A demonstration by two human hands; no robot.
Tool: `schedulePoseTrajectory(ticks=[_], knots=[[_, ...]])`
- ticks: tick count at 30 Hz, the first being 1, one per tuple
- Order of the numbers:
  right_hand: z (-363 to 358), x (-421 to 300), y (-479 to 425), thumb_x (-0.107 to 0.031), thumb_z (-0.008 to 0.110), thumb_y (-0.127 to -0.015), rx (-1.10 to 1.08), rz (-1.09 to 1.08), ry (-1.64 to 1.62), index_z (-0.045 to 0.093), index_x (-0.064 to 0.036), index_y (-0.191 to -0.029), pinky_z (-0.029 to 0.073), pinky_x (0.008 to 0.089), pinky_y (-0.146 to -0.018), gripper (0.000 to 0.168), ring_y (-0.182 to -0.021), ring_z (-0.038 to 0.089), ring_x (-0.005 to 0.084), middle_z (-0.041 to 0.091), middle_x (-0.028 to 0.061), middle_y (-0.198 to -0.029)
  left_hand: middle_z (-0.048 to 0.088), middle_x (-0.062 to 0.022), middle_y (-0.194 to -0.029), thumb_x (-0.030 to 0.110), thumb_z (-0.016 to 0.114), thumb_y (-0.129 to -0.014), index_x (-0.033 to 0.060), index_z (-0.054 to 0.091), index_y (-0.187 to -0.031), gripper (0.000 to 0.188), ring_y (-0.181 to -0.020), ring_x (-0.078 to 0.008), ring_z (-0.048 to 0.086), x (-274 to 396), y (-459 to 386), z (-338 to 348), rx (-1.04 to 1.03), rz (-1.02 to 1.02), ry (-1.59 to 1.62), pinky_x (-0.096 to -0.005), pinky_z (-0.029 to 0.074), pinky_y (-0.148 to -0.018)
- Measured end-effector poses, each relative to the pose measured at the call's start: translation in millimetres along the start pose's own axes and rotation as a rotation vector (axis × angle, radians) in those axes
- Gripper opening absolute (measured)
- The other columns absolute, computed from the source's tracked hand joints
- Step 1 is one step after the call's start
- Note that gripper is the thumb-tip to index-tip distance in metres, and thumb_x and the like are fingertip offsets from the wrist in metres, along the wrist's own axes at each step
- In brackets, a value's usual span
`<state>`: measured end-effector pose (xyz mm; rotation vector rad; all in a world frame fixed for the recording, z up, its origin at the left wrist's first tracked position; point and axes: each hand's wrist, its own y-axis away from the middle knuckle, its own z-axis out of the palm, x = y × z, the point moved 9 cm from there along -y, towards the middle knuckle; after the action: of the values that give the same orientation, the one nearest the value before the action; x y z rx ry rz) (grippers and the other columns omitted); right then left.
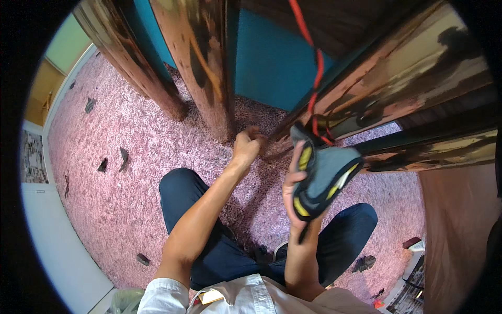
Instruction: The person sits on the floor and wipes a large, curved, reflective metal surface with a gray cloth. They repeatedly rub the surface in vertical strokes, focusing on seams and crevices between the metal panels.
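Observation:
My right hand (292, 188) grips a grey object (333, 168) with black edging and yellow patches, tilted and blurred; its exact kind is unclear. A red cord (319, 70) hangs from above and reaches its upper end. My left hand (248, 147) is apart from it, by the base of a glossy copper-gold post (208, 86). Its fingers are curled, and blur hides whether anything is between them. Beneath both hands lies a pink shaggy carpet (200, 157), with my knees to either side.
More shiny reflective posts stand at the left (145, 70) and slant in from the right (408, 78). Between them is a teal panel (270, 59). Dark crumpled scraps (124, 159) dot the carpet. A brown surface (459, 231) rises at right, and a white panel (59, 235) borders the left.

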<state>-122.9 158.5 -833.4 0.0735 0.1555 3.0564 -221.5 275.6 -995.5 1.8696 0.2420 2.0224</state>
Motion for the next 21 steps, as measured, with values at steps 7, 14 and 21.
schedulePoseTrajectory(ticks=[7, 14, 21], knots=[[-254.4, -78.7, 11.0, -0.014, 0.061, -0.097, 0.698, -0.243, 0.948, 0.062, 0.000, -0.121, 0.051, 0.0348, -0.091, 0.028, -0.106, 0.063, 0.0223, 0.066, 0.0107, -0.117, 0.074, -0.0170, -0.099, 0.014, 0.065, -0.082, -0.0061, 0.066, -0.118, 0.041, -0.092, -0.0221, 0.069, -19.4, -6.2, -5.1, 0.044, 0.030, -0.138, -0.0339, 0.052, -0.084], [-334.1, -141.9, -72.2, -0.030, 0.049, -0.103, 0.685, -0.367, 0.391, 0.064, -0.005, -0.115, 0.054, 0.0389, -0.087, 0.032, -0.096, 0.065, 0.0217, 0.068, 0.0043, -0.111, 0.063, -0.0272, -0.122, 0.018, 0.067, -0.080, -0.0024, 0.063, -0.124, 0.049, -0.117, -0.0423, 0.059, 23.7, 34.0, 39.3, -0.026, 0.333, -0.516, -0.0447, 0.045, -0.102], [-168.9, -138.4, -84.7, -0.031, 0.053, -0.102, 0.017, -0.577, 0.758, 0.063, -0.009, -0.114, 0.055, 0.0333, -0.075, 0.027, -0.090, 0.065, 0.0190, 0.067, 0.0051, -0.105, 0.061, -0.0271, -0.128, 0.020, 0.067, -0.082, -0.0046, 0.058, -0.130, 0.055, -0.121, -0.0407, 0.058, 27.5, 42.7, 17.8, -0.043, 0.289, -0.461, -0.0441, 0.044, -0.105]])
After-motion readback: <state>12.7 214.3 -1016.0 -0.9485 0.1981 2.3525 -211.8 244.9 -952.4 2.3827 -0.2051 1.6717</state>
